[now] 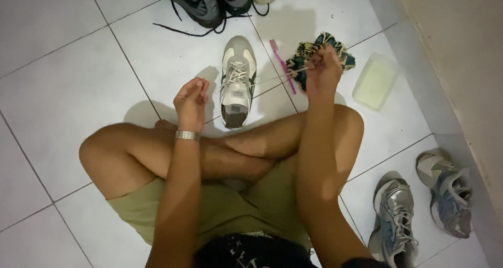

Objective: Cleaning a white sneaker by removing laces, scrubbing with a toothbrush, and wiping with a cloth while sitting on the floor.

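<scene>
The person sits cross-legged on a white tiled floor. A grey-and-white shoe lies on the floor in front of the crossed legs, toe pointing away from the person, sole down.

Right hand: raised, to the right of the shoe. The fingers are closed in a pinch on a pale lace. The lace runs taut from the shoe's eyelets to this hand.

Left hand: held just left of the shoe, fingers curled together. Whether it grips a lace end cannot be told. A metal watch band sits on the left wrist.

Surrounding items:
- A pink toothbrush lies on the floor between the shoe and the right hand, passing under the lace.
- A patterned cloth in dark blue, green and yellow lies bunched behind the right hand, partly hidden by it.
- A pale translucent box lies to the right of the cloth, near the wall.
- Dark shoes with loose black laces stand at the top edge, beyond the grey-and-white shoe.
- Two silver-and-blue trainers lie at lower right, beside the right knee, well apart from the hands.
</scene>
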